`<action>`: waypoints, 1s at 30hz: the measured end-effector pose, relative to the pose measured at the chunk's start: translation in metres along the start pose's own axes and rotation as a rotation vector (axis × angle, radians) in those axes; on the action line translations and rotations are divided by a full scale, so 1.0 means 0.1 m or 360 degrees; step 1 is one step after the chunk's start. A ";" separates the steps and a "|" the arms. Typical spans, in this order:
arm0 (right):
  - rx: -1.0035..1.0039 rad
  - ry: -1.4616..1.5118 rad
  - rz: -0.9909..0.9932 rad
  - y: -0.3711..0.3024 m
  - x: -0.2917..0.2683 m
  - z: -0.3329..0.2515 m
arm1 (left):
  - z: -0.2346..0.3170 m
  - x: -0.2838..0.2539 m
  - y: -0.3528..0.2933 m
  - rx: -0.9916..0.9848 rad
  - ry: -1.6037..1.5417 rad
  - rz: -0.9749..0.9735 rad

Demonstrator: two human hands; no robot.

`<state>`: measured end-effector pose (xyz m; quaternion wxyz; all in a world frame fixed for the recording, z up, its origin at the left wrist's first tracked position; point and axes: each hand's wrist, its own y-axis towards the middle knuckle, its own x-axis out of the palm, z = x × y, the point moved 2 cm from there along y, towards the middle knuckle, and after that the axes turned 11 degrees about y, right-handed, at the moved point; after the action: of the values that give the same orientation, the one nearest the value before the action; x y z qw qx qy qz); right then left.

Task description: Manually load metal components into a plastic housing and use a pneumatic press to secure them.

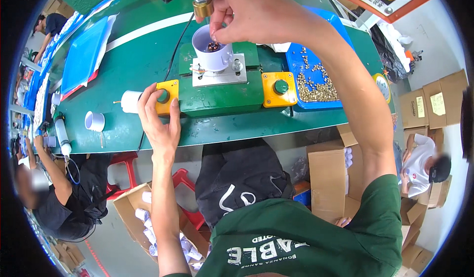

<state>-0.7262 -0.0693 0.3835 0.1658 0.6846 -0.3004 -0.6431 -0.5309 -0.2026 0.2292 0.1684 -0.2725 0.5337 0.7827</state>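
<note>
At 9 o'clock I have the left hand (160,125) spread loosely around the yellow switch (172,90), gripping nothing. Beyond, at 11 o'clock, the white cup (211,60) stands on the plate (223,79), a dark part (213,46) inside; the right hand (247,19) pinches above, its hold unclear. I judge the step as positioning that part; next calls for fingers clear of the nozzle (203,7)

The round brass-coloured metal head (203,7) obstructs the way above the white cylindrical cup (216,61), but between the black cable (176,49) and the blue rectangular tray (86,55) the green bench (136,55) gives passage.
</note>
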 end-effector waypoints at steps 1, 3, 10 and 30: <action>0.0056 0.0404 -0.0276 0.06 0.05 0.20 | 0.02 0.03 0.01 0.0010 -0.0018 -0.0002; 0.0093 0.0817 -0.0558 0.11 0.07 0.30 | 0.03 0.03 0.01 0.0008 0.0004 0.0016; -0.0003 0.0778 -0.0669 0.15 -0.06 0.32 | 0.01 0.01 0.00 -0.0009 -0.0008 -0.0006; 0.0265 0.0947 -0.1030 0.16 -0.16 0.39 | 0.00 0.04 -0.04 -0.0092 -0.0019 -0.0056</action>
<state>-0.7677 -0.0655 0.4009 -0.0205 0.9096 -0.0607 -0.4105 -0.5317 -0.2015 0.2243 0.1775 -0.2818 0.5049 0.7963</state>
